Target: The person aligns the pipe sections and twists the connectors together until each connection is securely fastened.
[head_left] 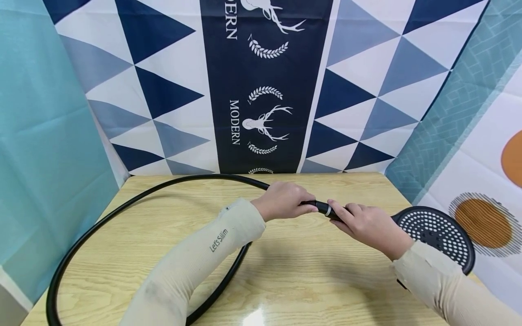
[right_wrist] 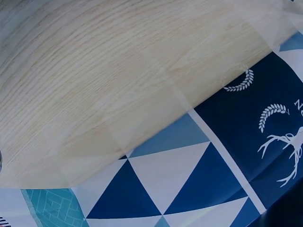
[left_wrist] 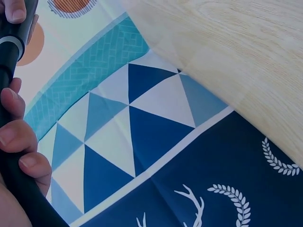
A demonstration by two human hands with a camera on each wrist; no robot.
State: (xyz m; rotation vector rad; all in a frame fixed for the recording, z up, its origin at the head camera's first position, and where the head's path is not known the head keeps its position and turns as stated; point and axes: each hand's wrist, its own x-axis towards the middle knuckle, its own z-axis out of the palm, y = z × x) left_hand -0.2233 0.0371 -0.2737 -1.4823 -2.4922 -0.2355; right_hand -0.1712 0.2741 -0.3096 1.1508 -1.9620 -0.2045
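Observation:
A black shower head (head_left: 434,235) with a round face of pale nozzles is held up at the right of the head view. My right hand (head_left: 364,226) grips its handle near the lower end. Just left of a silver ring (head_left: 328,210), my left hand (head_left: 285,200) grips the end of the black hose (head_left: 204,177), where it meets the handle. The left wrist view shows curled fingers (left_wrist: 21,137) wrapped round the hose end (left_wrist: 23,194). Neither the right hand nor the shower head can be made out in the right wrist view.
The hose sweeps in a wide loop over the left part of the wooden table (head_left: 310,267). Behind the table hangs a patterned cloth (head_left: 261,81) with triangles and deer heads. Teal cloth (head_left: 53,136) borders the left side, and another patterned cloth (head_left: 489,181) the right.

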